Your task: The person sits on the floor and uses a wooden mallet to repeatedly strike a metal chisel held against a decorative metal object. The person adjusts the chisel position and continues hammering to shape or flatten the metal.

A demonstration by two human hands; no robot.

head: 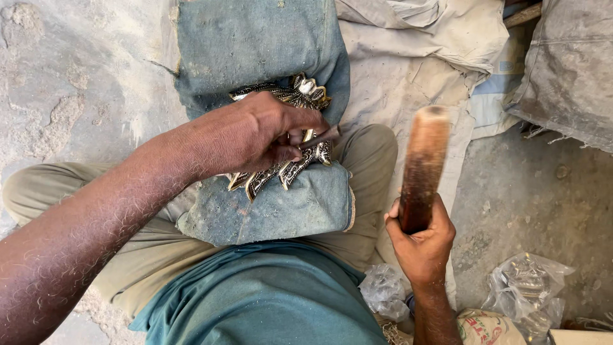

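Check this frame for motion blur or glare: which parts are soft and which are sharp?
Head view: the wooden mallet in the right hand is smeared by motion blur; the left hand and the ornate metal piece are sharp, with small bright glints on the metal; the light is even, soft daylight.

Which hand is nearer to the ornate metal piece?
Left. The left hand rests on the metal piece, holding a small tool against it. The right hand is apart, to its right, gripping a wooden mallet.

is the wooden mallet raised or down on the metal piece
Raised: the right hand holds the wooden mallet upright, clear of the metal piece.
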